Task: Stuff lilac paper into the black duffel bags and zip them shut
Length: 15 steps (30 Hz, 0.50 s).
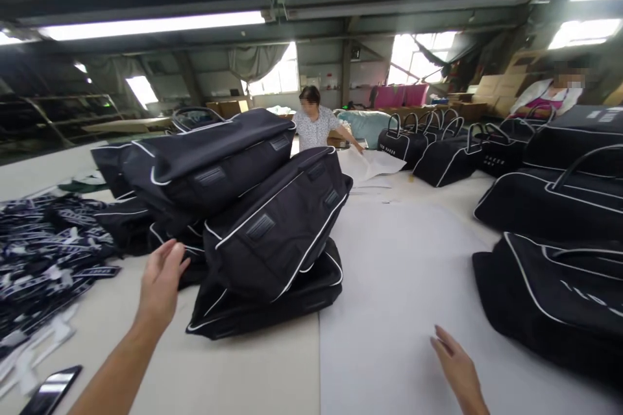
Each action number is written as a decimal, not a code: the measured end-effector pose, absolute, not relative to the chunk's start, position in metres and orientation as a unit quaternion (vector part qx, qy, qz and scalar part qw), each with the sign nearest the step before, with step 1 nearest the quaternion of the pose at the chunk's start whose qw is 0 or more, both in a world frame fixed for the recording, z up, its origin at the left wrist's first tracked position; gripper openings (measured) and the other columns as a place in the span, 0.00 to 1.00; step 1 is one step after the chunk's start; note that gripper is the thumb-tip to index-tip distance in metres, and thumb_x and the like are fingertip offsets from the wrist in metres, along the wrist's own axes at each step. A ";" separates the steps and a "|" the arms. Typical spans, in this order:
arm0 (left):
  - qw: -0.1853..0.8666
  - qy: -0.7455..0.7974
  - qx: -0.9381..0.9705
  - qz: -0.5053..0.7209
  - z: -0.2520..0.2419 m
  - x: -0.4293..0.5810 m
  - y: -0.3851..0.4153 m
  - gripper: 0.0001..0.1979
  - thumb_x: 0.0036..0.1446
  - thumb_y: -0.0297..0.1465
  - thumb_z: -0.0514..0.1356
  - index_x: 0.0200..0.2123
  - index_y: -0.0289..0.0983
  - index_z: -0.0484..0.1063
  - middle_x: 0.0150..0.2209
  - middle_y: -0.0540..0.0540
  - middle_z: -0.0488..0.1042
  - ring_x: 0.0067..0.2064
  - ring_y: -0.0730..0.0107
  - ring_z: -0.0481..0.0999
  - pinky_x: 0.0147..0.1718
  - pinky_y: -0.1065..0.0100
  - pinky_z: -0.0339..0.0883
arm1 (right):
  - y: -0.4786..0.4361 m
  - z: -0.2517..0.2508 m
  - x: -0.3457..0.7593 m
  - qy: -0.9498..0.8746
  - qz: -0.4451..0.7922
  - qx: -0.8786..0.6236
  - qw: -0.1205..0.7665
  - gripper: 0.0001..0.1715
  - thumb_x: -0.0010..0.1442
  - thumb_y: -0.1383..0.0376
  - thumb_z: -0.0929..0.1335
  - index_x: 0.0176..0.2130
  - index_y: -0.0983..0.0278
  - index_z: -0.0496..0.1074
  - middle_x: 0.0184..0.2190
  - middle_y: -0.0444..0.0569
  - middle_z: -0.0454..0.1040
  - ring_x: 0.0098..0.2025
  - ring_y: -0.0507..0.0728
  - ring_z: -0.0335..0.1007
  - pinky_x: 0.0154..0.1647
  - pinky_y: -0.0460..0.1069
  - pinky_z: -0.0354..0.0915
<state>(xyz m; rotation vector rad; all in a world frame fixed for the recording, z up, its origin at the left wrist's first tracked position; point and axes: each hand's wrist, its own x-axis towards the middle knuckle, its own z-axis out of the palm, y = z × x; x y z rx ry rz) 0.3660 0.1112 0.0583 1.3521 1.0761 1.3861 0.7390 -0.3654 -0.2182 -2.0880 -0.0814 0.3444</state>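
Note:
My left hand (161,282) is raised just left of a stack of black duffel bags with white piping, its fingers apart and nothing in them. Tipped at an angle, one duffel bag (282,227) lies on top of a flatter black bag (272,305). Another black bag (214,162) is heaped behind and to the left. Over a large white sheet (389,285), my right hand (456,366) hovers or rests with fingers apart; contact cannot be made out. To its right sits a duffel bag (559,298) with white lettering.
Printed black straps (53,253) form a tangled pile on the left, with a phone (53,389) near the front edge. More black bags (448,149) line the right side. Across the table a co-worker (316,123) touches a white sheet (374,165); another person (549,97) is far right.

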 end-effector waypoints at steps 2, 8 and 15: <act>0.424 0.439 0.565 0.555 0.068 0.380 0.118 0.27 0.55 0.44 0.64 0.54 0.37 0.66 0.58 0.39 0.68 0.61 0.55 0.67 0.61 0.51 0.62 | -0.324 -0.179 0.709 -0.073 0.180 -0.814 0.547 0.47 0.44 0.42 0.68 0.55 0.68 0.70 0.55 0.60 0.72 0.58 0.71 0.67 0.64 0.62 0.59; 0.481 0.504 0.552 0.457 0.040 0.398 0.118 0.30 0.50 0.40 0.69 0.52 0.33 0.66 0.57 0.33 0.68 0.60 0.52 0.68 0.60 0.54 0.62 | -0.199 -0.076 0.623 -0.155 0.348 -0.590 0.712 0.41 0.53 0.47 0.73 0.57 0.68 0.67 0.52 0.58 0.74 0.52 0.65 0.73 0.57 0.59 0.68; 0.666 0.482 0.474 0.315 0.012 0.390 0.149 0.22 0.51 0.40 0.68 0.45 0.32 0.73 0.43 0.35 0.78 0.42 0.54 0.79 0.36 0.58 0.76 | -0.076 -0.032 0.604 -0.100 0.436 -0.522 0.726 0.30 0.58 0.50 0.71 0.53 0.65 0.70 0.52 0.56 0.74 0.53 0.60 0.72 0.63 0.55 0.61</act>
